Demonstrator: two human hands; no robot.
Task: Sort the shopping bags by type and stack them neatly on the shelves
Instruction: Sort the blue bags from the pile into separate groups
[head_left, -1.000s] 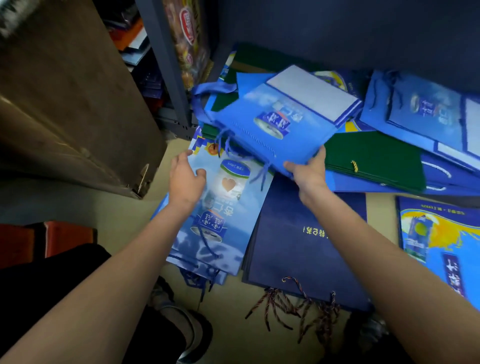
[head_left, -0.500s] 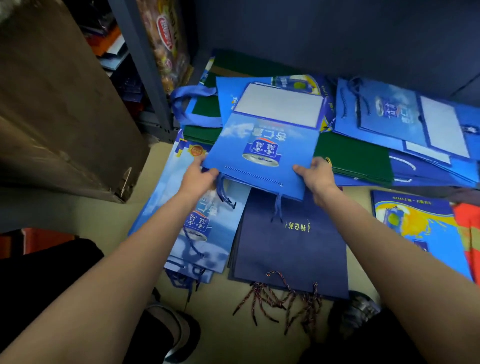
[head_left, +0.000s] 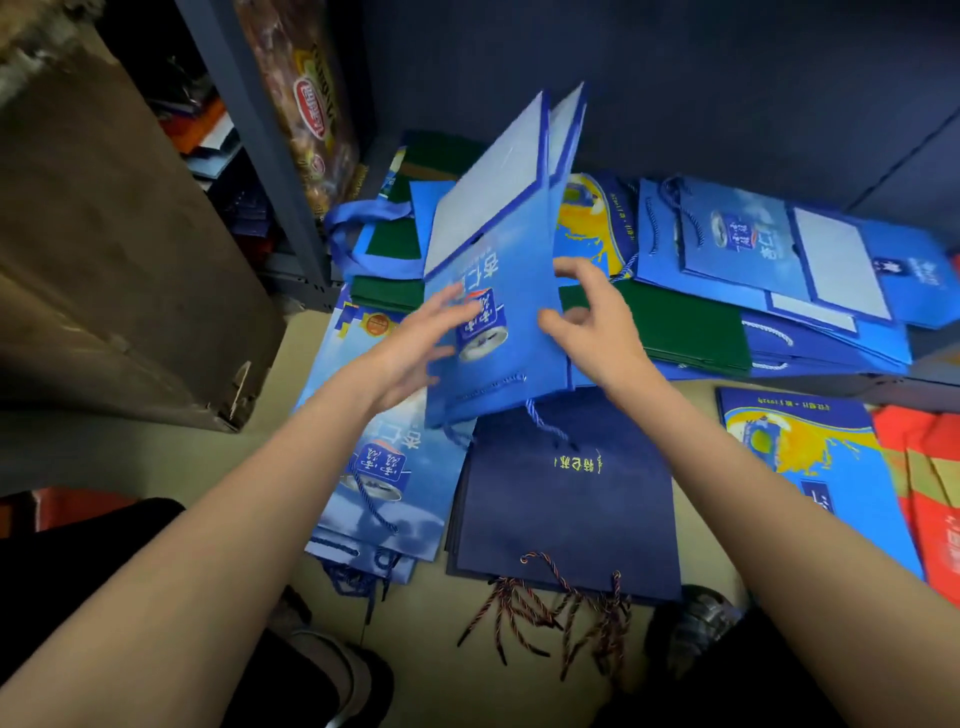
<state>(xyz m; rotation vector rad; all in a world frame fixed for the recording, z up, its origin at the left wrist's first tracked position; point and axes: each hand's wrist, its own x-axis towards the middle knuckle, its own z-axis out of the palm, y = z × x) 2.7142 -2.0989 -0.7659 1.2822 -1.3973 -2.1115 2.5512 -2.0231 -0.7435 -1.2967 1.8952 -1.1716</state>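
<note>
You have tipped the light blue bag (head_left: 498, 291) up on edge; half a second ago it lay flat between your hands over the navy bag (head_left: 566, 499). It now stands just behind that navy bag, its cord handles hanging toward it. Your left hand (head_left: 415, 343) lies flat against its printed face, fingers (head_left: 441, 304) spread wide. Your right hand (head_left: 592, 322) steadies the far side, fingers loosely spread, not gripping. I judge it bound for the matching pile (head_left: 374, 467) left of the navy bag.

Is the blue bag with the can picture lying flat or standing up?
Standing up, tilted. The blue bag rises on edge between the left hand and right hand, above the flat navy bag.
</note>
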